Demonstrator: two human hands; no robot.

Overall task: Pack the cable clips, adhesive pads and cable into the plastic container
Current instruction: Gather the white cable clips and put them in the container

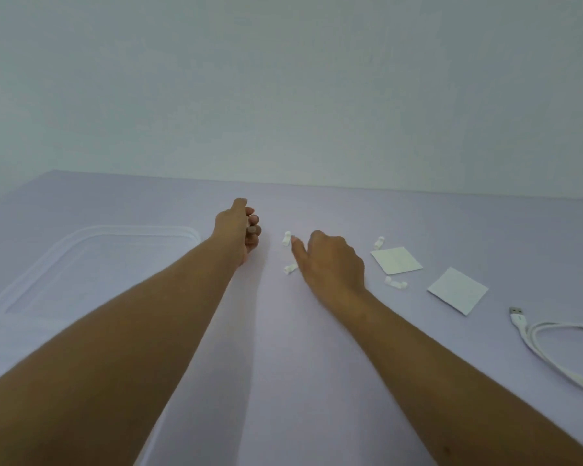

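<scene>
Head view: my left hand (241, 230) is curled shut, contents unclear; my right hand (330, 264) fingers a cable clip (287, 238) mid-table (283, 364).

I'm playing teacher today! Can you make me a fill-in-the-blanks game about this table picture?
1. The number of square adhesive pads lying on the table is ____.
2. The white cable lies on the person's ____ side.
3. The left hand is curled into a ____.
4. The right hand is reaching among small white cable ____.

Missing words: two; right; fist; clips
</scene>
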